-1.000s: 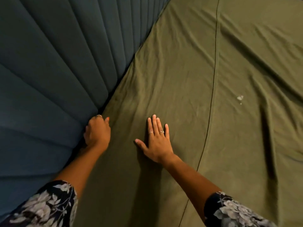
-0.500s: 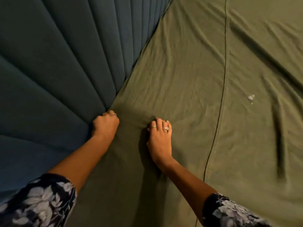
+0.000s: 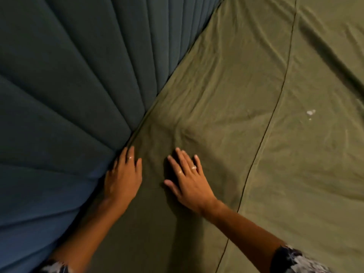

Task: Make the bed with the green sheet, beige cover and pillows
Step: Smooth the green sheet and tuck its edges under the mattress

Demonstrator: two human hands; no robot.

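Big teal padded headboard [image 3: 69, 95] filling the left side, ribbed channels fanning out. Against it, the green sheet [image 3: 226, 95] spread over the bed, creased in long diagonal folds, a dark seam line [image 3: 275, 107] running down its length. No beige cover, no pillows anywhere in view.

Down to the hands. Left hand [image 3: 123, 178] flat at the very crack where sheet meets headboard, fingers straight and together, tips aimed into the gap, grip pinching nothing. Right hand [image 3: 189, 180] just beside it, palm down on the sheet, fingers spread, thumb out, pressing the cloth flat, holding nothing either. Rings on both. Floral sleeves at the bottom edge.

Smallest of all: a whitish speck [image 3: 310, 112] well off to the right.

Looks like tucking along the head edge, early in the task. Risks from here: pushing too hard into the gap and dragging the cloth, bunching new wrinkles under the right palm; tucking unevenly, leaving the seam crooked; the far folds staying unsmoothed beneath whatever goes on top.
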